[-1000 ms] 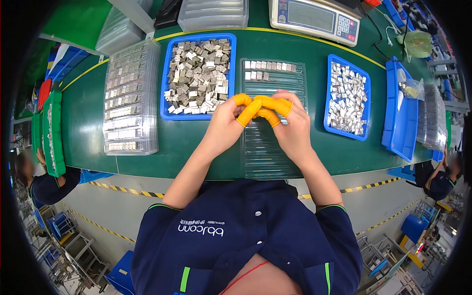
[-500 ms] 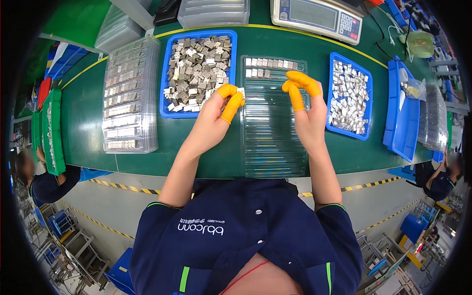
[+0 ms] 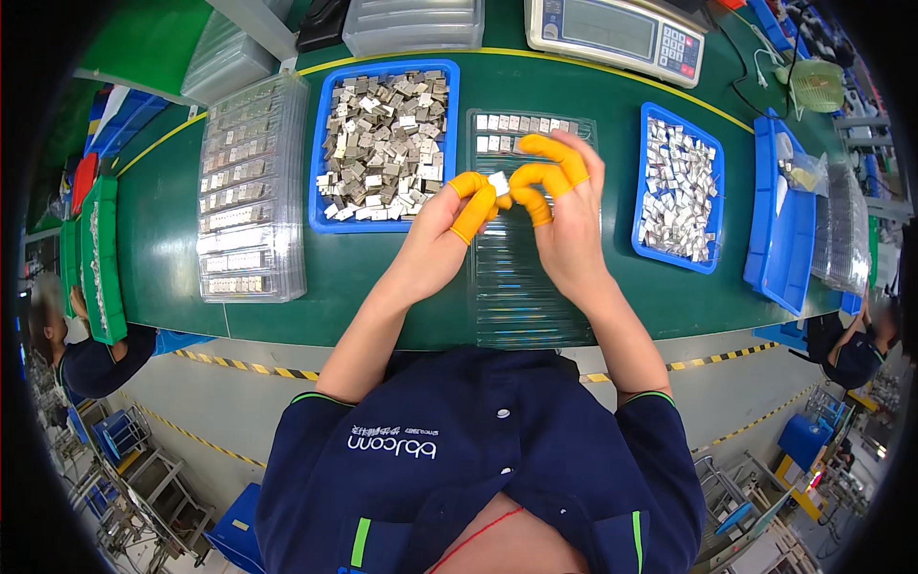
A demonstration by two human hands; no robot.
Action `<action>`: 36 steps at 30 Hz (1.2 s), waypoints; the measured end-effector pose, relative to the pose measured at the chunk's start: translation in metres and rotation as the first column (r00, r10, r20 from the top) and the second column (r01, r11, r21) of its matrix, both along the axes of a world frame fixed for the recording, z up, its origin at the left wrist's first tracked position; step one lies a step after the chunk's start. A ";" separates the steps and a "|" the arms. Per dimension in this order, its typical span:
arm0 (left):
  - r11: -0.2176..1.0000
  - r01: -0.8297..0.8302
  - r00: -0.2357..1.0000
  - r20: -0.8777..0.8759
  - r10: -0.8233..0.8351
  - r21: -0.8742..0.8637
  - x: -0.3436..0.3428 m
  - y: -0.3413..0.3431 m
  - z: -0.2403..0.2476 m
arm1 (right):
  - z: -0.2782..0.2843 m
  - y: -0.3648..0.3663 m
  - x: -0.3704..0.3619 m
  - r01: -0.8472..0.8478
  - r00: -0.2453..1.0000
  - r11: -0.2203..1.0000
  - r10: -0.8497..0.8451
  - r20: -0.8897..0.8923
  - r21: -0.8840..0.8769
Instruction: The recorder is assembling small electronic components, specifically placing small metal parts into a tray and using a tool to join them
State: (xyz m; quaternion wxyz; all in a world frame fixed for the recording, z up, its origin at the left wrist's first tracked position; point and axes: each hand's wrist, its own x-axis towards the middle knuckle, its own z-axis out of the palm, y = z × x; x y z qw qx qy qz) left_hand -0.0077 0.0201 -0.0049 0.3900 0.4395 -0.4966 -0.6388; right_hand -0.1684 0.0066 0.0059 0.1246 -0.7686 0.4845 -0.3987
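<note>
My left hand [image 3: 443,232] pinches a small white block-shaped part [image 3: 498,183] between its fingertips. Yellow finger cots cover the thumb and some fingers of both hands. From the other side my right hand [image 3: 569,215] meets the same part, its fingers curled with the tips at the part's right edge. Under both hands lies a clear ribbed plastic tray [image 3: 521,316], whose far end carries two rows of small white and grey parts [image 3: 516,123]. Left of it, a blue bin [image 3: 318,182] is heaped with loose grey-and-white metal-like parts [image 3: 387,134].
A second blue bin [image 3: 719,210] at right holds white parts. Filled clear trays [image 3: 253,191] are stacked at left. Along the back are a scale [image 3: 612,33] and plastic boxes [image 3: 413,24]. Green bins [image 3: 107,258] and empty-looking blue bins [image 3: 784,239] flank the bench; people sit at both sides.
My right hand has moved left and its fingers have closed in at the small white part. My left hand has shifted slightly right, carrying that part over the tray.
</note>
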 end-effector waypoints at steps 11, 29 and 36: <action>0.954 -0.297 0.955 0.008 0.298 -0.032 0.040 0.009 -0.004 | -0.057 -0.038 -0.025 0.256 0.908 0.966 -0.251 -0.336 -0.029; 0.841 -0.050 0.326 0.787 0.524 -0.539 0.064 -0.049 -0.013 | -0.034 -0.008 -0.144 0.788 0.551 0.605 -0.611 -0.569 0.114; 0.768 0.140 0.376 0.751 0.543 -0.625 0.066 -0.057 -0.015 | -0.027 -0.009 -0.142 0.763 0.639 0.607 -0.654 -0.405 0.222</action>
